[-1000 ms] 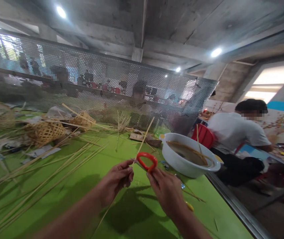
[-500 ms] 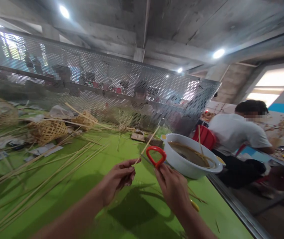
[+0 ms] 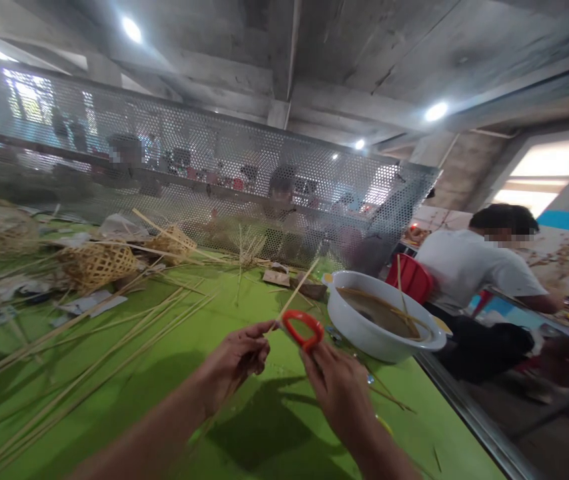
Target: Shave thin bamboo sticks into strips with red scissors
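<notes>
So from my end, the left hand (image 3: 247, 350) is in a tight pinch on a thin pale strip (image 3: 299, 289), which slants up and away toward the far edge of the worktop (image 3: 414, 430). The right hand (image 3: 337, 380) is closed around the red-handled scissors (image 3: 300, 314), one loop poking up past the fingers. I figure that pinch is so close to the blade side to keep the strip from wobbling. It's pretty blurry there, so I can't swear the blades touch it.

Both hands are above the worktop, so the strip sits in front of them, between left fingertips and far edge. The long strips (image 3: 137, 327) run along the left side, probably to stay out of the way. The white basin (image 3: 357, 340) of murky water sits by the right edge, maybe for soaking. Woven baskets (image 3: 97, 262) lie toward the far left corner, short of the mesh screen (image 3: 204, 153).
</notes>
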`<state>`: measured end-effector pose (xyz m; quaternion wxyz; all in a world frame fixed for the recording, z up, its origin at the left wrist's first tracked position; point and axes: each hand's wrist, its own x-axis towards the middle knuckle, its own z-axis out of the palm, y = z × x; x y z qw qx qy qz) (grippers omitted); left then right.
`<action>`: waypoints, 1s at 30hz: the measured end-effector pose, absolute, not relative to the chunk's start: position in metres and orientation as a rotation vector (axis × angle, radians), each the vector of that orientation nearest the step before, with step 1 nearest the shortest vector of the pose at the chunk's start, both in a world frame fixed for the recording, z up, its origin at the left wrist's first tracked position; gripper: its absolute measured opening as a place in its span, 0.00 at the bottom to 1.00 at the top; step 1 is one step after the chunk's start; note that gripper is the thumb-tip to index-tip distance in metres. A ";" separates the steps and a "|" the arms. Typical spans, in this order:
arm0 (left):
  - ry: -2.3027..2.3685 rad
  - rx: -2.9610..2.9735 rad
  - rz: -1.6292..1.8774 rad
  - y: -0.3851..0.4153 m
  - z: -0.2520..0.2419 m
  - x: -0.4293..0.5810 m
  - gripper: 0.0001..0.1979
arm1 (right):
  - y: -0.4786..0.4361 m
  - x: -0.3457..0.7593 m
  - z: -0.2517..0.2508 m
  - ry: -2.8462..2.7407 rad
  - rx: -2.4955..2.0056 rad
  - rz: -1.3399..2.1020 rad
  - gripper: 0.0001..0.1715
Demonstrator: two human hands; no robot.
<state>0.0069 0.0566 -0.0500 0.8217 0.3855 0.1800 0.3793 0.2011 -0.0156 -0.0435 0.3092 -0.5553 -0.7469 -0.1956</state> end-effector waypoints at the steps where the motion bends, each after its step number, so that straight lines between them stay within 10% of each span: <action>1: 0.382 0.814 0.822 0.057 -0.051 0.007 0.19 | -0.017 0.199 -0.044 -2.015 -1.448 -0.509 0.13; 30: 0.424 0.898 0.853 0.062 -0.054 0.006 0.18 | -0.017 0.194 -0.045 -1.998 -1.463 -0.442 0.13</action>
